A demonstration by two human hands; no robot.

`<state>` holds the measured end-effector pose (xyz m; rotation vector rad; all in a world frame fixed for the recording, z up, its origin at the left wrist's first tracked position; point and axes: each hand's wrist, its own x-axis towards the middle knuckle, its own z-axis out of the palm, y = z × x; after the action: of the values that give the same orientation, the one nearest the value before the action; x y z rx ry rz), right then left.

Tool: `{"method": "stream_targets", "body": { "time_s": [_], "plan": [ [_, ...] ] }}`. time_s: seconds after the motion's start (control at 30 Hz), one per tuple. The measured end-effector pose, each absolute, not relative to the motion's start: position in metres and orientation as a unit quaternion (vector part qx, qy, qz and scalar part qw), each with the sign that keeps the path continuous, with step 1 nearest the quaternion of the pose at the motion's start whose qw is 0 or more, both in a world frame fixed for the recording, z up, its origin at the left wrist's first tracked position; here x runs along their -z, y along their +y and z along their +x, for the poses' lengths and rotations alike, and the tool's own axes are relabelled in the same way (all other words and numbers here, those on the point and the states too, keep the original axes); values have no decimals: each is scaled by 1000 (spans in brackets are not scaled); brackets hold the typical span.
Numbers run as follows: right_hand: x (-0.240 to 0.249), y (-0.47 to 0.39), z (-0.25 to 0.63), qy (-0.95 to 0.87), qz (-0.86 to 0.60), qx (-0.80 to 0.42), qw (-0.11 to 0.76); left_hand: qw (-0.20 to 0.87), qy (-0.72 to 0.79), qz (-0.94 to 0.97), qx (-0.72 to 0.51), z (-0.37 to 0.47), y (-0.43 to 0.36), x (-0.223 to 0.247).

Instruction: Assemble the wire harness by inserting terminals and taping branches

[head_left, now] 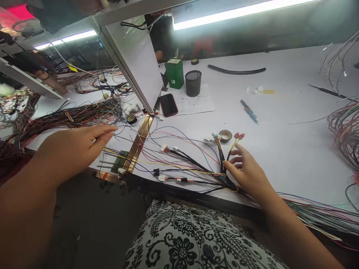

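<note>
The left hand point(109, 132), thumb and forefinger nearly meeting, hangs left of a brass-coloured strip point(139, 142), any grip too fine to discern; the right hand point(248, 170), half-curled, partly hides the wire harness point(226, 181) along the white table's point(283, 157) front edge, its hold unclear.

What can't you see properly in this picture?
Head view: writing on the white paper sheet, too small.
Head view: label on the green rectangular box, too small.
Head view: rest of the reddish loose wire bundle, cut off by the right edge.
Head view: palm of the bare right hand, mostly hidden by its back.
</note>
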<state>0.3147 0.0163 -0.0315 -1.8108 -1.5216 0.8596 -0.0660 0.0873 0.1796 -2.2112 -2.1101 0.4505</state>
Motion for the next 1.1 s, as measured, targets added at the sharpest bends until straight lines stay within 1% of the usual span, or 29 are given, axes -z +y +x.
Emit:
{"method": "stream_targets", "body": {
  "time_s": [0.1, 0.27, 0.33, 0.4, 0.5, 0.57, 0.63, 0.7, 0.77, 0.87, 0.93, 1.0, 1.1],
  "plan": [
    [22, 8, 313, -654, -644, -256, 304, 39, -676, -705, -208, -72, 94, -167],
    [9, 15, 286, -800, -462, -255, 287, -7, -665, -717, -208, -83, 94, -152],
    [3, 26, 270, -840, -413, -252, 245, -28, -666, -721, -190, -89, 90, -151],
    [-1, 39, 251, -876, -389, -235, 163, -46, -644, -746, -165, -95, 84, -151],
    [1, 57, 220, -897, -391, -203, 44, -76, -599, -784, -140, -100, 75, -153],
    [7, 64, 205, -897, -396, -196, 10, -89, -585, -795, -134, -101, 70, -152],
    [9, 66, 199, -899, -394, -192, -2, -93, -577, -800, -138, -102, 65, -149],
    [5, 66, 203, -904, -378, -199, -8, -91, -577, -796, -158, -105, 63, -144],
    [-7, 65, 216, -911, -340, -233, 3, -94, -582, -787, -182, -111, 62, -136],
    [-27, 65, 242, -902, -299, -305, 57, -109, -592, -773, -201, -120, 62, -123],
    [-34, 66, 257, -885, -319, -322, 104, -124, -594, -768, -203, -123, 61, -115],
    [-35, 67, 266, -864, -370, -312, 139, -142, -592, -769, -195, -122, 58, -113],
    [-30, 68, 268, -830, -454, -284, 157, -176, -575, -787, -134, -119, 47, -119]
  ]
}}
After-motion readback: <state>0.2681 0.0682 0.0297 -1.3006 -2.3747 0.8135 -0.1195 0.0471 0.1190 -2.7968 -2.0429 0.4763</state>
